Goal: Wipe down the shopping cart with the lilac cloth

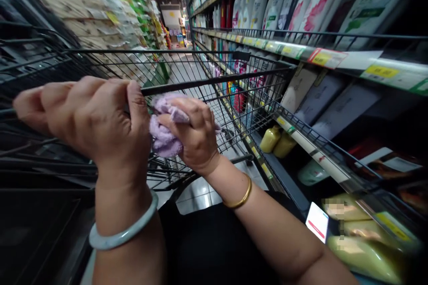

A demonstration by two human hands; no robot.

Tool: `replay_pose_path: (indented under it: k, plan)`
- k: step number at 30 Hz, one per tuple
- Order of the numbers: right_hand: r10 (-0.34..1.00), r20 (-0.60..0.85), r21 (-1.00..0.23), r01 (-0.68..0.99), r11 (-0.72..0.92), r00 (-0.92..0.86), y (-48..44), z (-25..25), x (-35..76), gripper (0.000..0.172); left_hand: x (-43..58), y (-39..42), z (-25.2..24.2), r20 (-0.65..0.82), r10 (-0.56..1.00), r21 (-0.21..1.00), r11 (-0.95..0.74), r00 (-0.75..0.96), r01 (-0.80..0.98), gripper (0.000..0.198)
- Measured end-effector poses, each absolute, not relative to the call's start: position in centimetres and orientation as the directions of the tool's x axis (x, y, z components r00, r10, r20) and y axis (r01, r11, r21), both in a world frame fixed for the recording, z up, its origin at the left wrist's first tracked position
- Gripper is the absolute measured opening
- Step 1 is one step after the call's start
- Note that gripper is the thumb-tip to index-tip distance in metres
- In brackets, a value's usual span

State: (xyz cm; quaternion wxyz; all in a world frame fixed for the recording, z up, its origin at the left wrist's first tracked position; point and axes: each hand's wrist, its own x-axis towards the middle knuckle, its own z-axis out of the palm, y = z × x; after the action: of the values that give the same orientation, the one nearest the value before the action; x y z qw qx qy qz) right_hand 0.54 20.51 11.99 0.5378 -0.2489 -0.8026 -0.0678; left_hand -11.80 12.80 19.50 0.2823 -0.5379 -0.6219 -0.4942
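My left hand (90, 116) is closed round the dark top bar (200, 83) of a wire shopping cart, with the thumb lying along the near side. A jade-coloured bangle sits on that wrist. Just to its right, my right hand (197, 131) is closed on a crumpled purple cloth (165, 140), which bunches out between the thumb and fingers. The cloth is just below the bar; whether it touches the bar is hard to tell. A gold bangle circles the right wrist. The black wire basket (230, 111) of the cart extends ahead of both hands.
Shelves along the right hold shampoo bottles (317, 9), with yellow price tags (381, 71) on their edges. Yellow bottles (270, 139) stand lower down. A lit phone screen (317, 221) shows at lower right. Stacked packages (80, 22) line the left; a tiled aisle (180, 60) runs ahead.
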Motion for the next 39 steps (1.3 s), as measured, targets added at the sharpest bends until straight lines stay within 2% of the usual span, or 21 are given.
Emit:
replay_pose_path:
  k: [2,5,7,9,11,13,15,17,19,25,31,35,39]
  plan:
    - [0.301,0.902,-0.127,0.477,0.870,-0.309,21.0,12.0,1.1,0.023,-11.7,12.4,19.4,0.898,0.356,0.257,0.055,-0.259,0.965,0.019]
    - [0.368,0.917,-0.252,0.492,0.833,-0.153,22.0,11.5,1.6,0.024,-11.5,12.3,19.3,0.905,0.352,0.206,0.125,-0.238,0.970,0.027]
    - [0.401,0.906,-0.294,0.477,0.828,-0.138,21.6,10.6,1.1,0.024,-11.5,12.4,19.3,0.907,0.353,0.196,0.132,-0.231,0.972,0.031]
    - [0.322,0.907,-0.189,0.421,0.887,-0.272,20.6,9.4,0.4,0.024,-11.5,12.6,19.2,0.913,0.342,0.189,0.129,-0.223,0.973,0.033]
    - [0.147,0.905,-0.017,0.312,0.950,-0.400,19.9,8.4,0.0,0.023,-11.8,12.8,19.1,0.930,0.306,0.170,0.126,-0.201,0.977,0.036]
    - [0.027,0.920,0.075,0.242,0.967,-0.391,20.2,7.9,0.1,0.024,-12.1,13.0,18.8,0.944,0.290,0.124,0.131,-0.157,0.984,0.035]
    - [0.078,0.947,0.009,0.270,0.963,-0.311,21.1,8.0,0.7,0.024,-12.4,13.2,18.5,0.951,0.283,0.089,0.144,-0.127,0.986,0.032]
    - [0.203,0.950,-0.118,0.326,0.938,-0.239,22.0,8.0,1.1,0.023,-12.7,13.3,18.3,0.945,0.298,0.096,0.136,-0.133,0.986,0.027]
    - [0.270,0.931,-0.175,0.346,0.922,-0.247,22.0,7.6,1.0,0.023,-12.9,13.3,18.3,0.934,0.322,0.125,0.109,-0.154,0.986,0.023]
    - [0.141,0.888,-0.002,0.303,0.953,-0.438,20.4,5.2,-0.2,0.025,-13.6,13.7,18.5,0.909,0.363,0.163,0.149,-0.208,0.975,0.028]
    - [0.207,0.839,-0.062,0.289,0.955,-0.504,21.1,5.2,-0.1,0.026,-14.4,14.1,18.5,0.923,0.320,0.201,0.066,-0.212,0.977,0.030]
    - [0.204,0.788,-0.053,0.266,0.962,-0.580,20.6,2.1,-1.1,0.024,-14.4,13.8,18.4,0.933,0.303,0.202,0.014,-0.197,0.979,0.027]
    - [0.118,0.646,-0.001,0.154,0.988,-0.754,19.7,-0.6,-2.4,0.020,-13.4,13.5,18.2,0.937,0.301,0.200,-0.045,-0.178,0.979,0.030]
